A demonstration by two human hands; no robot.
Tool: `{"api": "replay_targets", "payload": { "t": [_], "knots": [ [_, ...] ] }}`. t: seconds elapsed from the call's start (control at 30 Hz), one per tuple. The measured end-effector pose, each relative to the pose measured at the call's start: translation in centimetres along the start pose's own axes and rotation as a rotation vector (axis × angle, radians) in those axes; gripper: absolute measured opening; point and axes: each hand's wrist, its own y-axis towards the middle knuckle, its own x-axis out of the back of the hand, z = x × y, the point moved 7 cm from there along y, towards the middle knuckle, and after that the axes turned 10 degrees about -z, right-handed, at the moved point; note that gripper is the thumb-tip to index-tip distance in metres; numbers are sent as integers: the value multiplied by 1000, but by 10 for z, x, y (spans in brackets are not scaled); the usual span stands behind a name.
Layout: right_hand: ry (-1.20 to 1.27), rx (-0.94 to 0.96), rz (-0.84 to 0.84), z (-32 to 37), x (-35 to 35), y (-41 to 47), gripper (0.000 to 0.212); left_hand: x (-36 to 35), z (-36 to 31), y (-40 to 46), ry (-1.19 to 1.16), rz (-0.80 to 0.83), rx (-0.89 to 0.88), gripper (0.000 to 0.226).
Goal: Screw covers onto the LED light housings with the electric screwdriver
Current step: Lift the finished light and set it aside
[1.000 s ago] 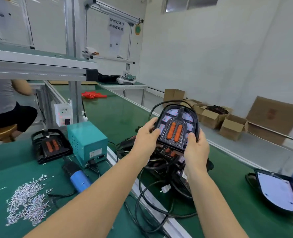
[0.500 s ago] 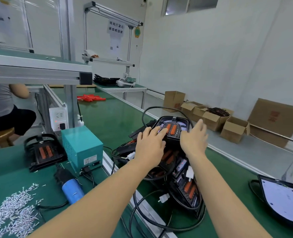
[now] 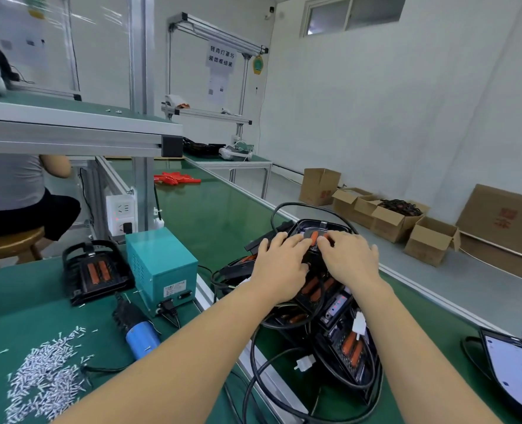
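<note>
Change: a second ago the housing (image 3: pixel 318 237) was held up tilted toward the camera, gripped at both sides; it has since been lowered onto the far top of the pile (image 3: pixel 330 310) of finished units on the green belt (image 3: pixel 223 215).
Left hand (image 3: pixel 279 264): laid palm-down on the housing's near left part, fingers spread and fairly straight, pressing rather than clasping.
Right hand (image 3: pixel 350 258): laid palm-down beside the left, fingers reaching onto the orange strips; whether the tips are curled on an edge cannot be told, as they are partly hidden.
Housing: on the pile, far end raised, black cable (image 3: pixel 287 208) looped behind it; no gap to the units below is seen.
Meaning: this unit is judged done and being stacked, so one cycle is closed and the next is due.
Next unit: another housing (image 3: pixel 96 272) lies on the bench left of the teal box (image 3: pixel 161 264), orange strips up; it is probably the next to be screwed.
Screwdriver (image 3: pixel 137 328): lying untouched on the bench, blue grip toward the camera, just in front of the teal box.
Screws (image 3: pixel 44 368): loose heap at near left, well apart from both hands.
Risk: the pile is loose and tangled with cable; the unit could slide once released.
</note>
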Motion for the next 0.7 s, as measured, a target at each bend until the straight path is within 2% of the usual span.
{"api": "replay_targets", "payload": {
  "t": [0.23,0.37,0.5,0.6,0.7],
  "knots": [
    [-117,3,8,7,3,1,46,23,7,-10,-36,-50,14,55],
    [-171,0,26,15,3,-1,48,52,31,-32,-64,-150,49,52],
    [-192,-20,69,29,6,-3,46,79,70,-67,-78,-162,124,51],
    [-154,27,64,55,11,-10,48,101,103,-100,-98,-199,205,49],
    [-62,151,93,107,7,-34,47,123,134,-138,-104,-240,296,47]
  ]
}}
